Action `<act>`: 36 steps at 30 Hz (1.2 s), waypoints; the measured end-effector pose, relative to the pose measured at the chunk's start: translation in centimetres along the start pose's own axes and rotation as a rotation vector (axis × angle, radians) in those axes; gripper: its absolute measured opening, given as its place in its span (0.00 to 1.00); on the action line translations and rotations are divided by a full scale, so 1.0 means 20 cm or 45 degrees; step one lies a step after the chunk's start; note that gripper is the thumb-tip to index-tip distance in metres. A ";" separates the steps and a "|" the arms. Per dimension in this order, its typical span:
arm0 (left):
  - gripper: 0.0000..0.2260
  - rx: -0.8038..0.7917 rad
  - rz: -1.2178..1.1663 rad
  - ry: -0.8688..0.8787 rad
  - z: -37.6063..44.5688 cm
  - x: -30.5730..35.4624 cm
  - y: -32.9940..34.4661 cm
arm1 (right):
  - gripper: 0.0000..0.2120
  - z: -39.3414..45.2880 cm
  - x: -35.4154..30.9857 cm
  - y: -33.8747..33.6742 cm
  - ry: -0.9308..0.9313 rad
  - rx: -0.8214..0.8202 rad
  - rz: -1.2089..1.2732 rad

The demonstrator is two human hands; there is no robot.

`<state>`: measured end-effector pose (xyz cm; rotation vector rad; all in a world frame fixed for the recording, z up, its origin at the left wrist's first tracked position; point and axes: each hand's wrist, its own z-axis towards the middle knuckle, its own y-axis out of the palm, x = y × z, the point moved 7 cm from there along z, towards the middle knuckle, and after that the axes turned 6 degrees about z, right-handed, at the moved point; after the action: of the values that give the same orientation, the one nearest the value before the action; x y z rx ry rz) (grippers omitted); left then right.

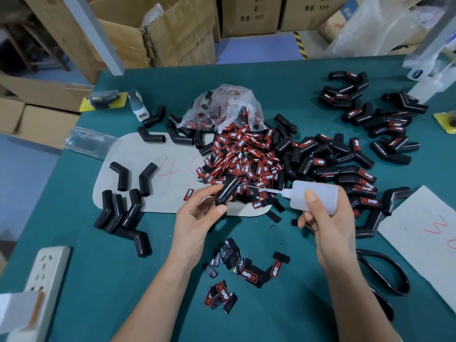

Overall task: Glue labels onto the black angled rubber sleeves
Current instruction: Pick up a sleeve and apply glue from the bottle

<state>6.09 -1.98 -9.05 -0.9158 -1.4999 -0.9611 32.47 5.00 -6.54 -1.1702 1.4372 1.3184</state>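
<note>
My left hand [197, 218] grips a black angled rubber sleeve [225, 191] above the green table, thumb and fingers curled round its lower end. My right hand [328, 218] holds a translucent white glue bottle [313, 195] on its side. The bottle's thin nozzle [269, 190] points left at the sleeve's upper part. A heap of red-and-black labels [241, 159] lies just behind the sleeve. Plain sleeves [123, 211] lie at the left, and labelled sleeves [365, 183] are piled at the right.
A torn plastic bag [222, 107] sits behind the label heap. Loose labels [249, 272] lie near my forearms. A power strip [47, 270] lies at the front left, black scissors [385, 275] and a white card [429, 233] at the right. Cardboard boxes [158, 33] stand beyond the table.
</note>
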 end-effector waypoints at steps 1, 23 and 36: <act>0.19 -0.002 0.003 -0.001 0.00 0.00 0.00 | 0.12 0.00 0.00 0.00 -0.002 -0.001 0.012; 0.20 0.006 0.011 -0.012 0.00 -0.03 -0.01 | 0.12 0.00 0.01 0.02 0.004 -0.047 -0.083; 0.24 -0.046 -0.159 -0.039 0.00 0.00 0.03 | 0.10 -0.01 -0.01 0.03 0.066 -0.043 0.136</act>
<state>6.63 -1.86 -8.89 -0.8745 -1.5853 -1.0717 31.99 4.77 -6.31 -1.1712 1.5387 1.3993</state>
